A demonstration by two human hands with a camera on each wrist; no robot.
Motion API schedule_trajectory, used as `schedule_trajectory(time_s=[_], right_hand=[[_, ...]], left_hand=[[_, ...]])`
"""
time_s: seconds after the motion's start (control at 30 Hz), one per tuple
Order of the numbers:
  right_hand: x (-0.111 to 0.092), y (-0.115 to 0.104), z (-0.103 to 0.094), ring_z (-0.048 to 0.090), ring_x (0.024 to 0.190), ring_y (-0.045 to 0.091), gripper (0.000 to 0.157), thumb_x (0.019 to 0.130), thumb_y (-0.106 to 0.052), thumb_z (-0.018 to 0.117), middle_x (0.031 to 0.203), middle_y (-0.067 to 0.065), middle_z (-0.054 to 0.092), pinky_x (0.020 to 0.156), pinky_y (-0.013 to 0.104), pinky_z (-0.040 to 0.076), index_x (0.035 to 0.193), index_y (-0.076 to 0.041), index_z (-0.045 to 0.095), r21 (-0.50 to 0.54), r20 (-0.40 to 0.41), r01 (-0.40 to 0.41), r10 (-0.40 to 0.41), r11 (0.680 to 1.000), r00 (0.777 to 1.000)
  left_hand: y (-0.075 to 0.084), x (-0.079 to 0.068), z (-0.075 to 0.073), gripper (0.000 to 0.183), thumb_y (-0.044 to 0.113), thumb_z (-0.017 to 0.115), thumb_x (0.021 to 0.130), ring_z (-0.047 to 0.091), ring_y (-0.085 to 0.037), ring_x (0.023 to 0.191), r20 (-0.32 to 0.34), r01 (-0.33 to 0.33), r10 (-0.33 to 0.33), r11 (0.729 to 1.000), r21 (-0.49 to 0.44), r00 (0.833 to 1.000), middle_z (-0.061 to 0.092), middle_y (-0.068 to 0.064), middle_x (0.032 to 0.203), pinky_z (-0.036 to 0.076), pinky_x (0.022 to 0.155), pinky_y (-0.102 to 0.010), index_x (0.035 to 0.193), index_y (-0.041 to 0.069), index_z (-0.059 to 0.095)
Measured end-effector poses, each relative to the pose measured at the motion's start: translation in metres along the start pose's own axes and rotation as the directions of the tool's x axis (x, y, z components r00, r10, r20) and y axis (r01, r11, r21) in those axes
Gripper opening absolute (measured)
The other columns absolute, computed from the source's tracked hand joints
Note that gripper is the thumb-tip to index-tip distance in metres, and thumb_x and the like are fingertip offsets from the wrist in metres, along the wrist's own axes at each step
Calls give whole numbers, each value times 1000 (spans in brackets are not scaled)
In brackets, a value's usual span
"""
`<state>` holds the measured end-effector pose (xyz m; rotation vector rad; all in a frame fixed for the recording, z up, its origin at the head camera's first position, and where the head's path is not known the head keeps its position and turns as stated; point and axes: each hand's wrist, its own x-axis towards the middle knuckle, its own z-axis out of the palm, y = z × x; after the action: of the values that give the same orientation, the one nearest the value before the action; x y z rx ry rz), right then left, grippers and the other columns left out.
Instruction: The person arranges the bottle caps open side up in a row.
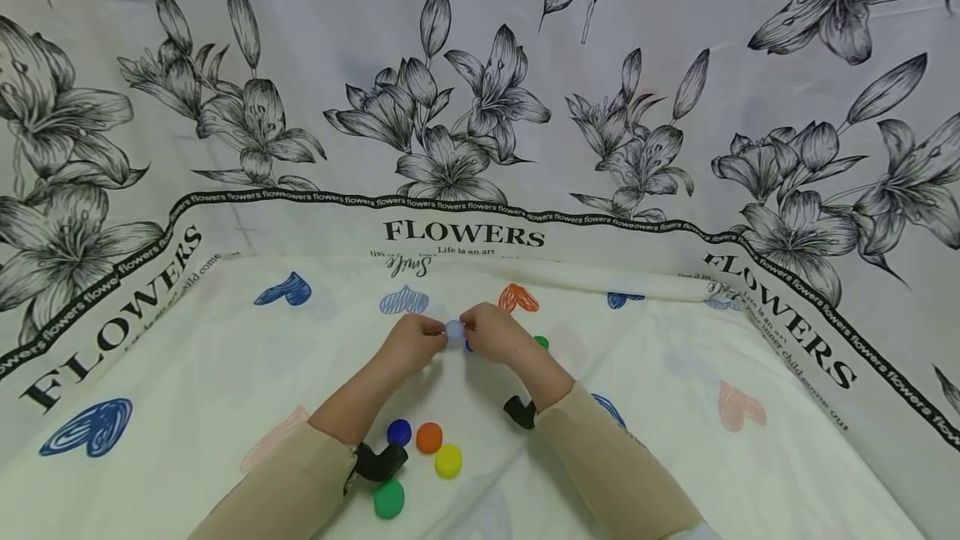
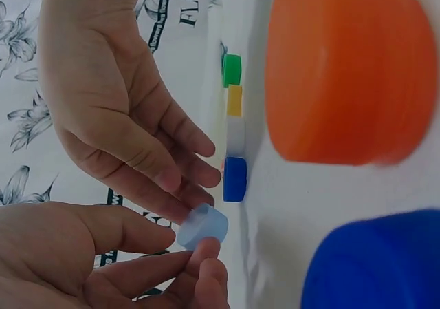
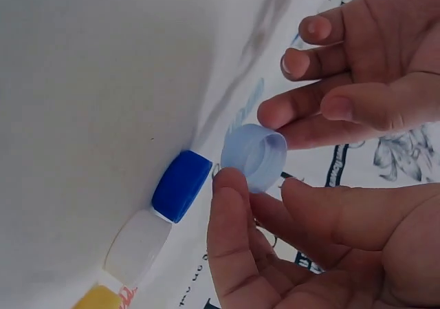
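Observation:
A translucent light-blue bottle cap (image 1: 454, 329) is held up between both hands, its hollow side visible in the right wrist view. My left hand (image 1: 411, 344) holds its left edge with the fingertips. From the other side my right hand (image 1: 495, 333) grips the same cap by its fingertips. Behind the hands a row of caps stands on the cloth: a blue cap (image 2: 235, 179), a white cap (image 2: 235, 135), a yellow cap (image 2: 234, 100) and a green cap (image 2: 232, 70). In the head view the right hand hides most of this row.
Nearer the body lie a blue cap (image 1: 399, 432), an orange cap (image 1: 429, 437), a yellow cap (image 1: 448, 461) and a green cap (image 1: 388, 499), beside the left wrist. A white heart-print cloth (image 1: 637, 473) covers the surface. A flower-print curtain (image 1: 585, 165) hangs behind.

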<state>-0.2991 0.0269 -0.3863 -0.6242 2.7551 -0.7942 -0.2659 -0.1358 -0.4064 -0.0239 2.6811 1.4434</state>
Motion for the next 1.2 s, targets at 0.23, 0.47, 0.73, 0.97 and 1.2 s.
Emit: schedule_trajectory(time_s=[0.23,0.47,0.73,0.97,1.2], right_hand=[[2,4,9,62,112,26,32,97,4,58,129,16,67,101,42,50,127,3,69,-39,2,50,-50,998,999],[4,5,14,61,113,25,36,96,7,57,130,18,64,101,41,50,131,5,66,-46,61,51,-48,998,997],[-1,8,-2,59,124,31,41,98,5,56,135,19,63,102,42,49,139,4,60,-30,81,82,-79,996,994],[-26,21,-55,60,116,29,44,105,-7,54,134,13,62,89,41,52,148,-8,54,75,-98,19,-12,997,995],[-47,0,-63,64,91,16,21,97,-15,72,100,-3,69,81,33,54,118,-10,73,30,32,90,-91,996,995]], left_hand=[[-3,2,-1,33,8,64,95,66,-24,83,33,53,-55,997,51,998,71,-19,104,56,77,-38,121,-12,66],[-9,5,1,32,11,65,94,64,-26,86,50,108,-112,992,69,992,70,-15,101,55,80,-40,119,-9,67],[-10,6,-4,34,13,64,95,64,-25,89,70,116,-123,989,91,990,70,-15,105,55,85,-42,122,-8,67],[-5,-7,-33,36,14,59,100,65,-28,102,104,-35,19,988,152,994,68,-18,122,55,90,-45,131,-5,65],[8,-40,-48,22,11,74,94,61,-20,90,286,-176,105,955,237,953,69,-1,102,55,81,-35,116,6,75]])
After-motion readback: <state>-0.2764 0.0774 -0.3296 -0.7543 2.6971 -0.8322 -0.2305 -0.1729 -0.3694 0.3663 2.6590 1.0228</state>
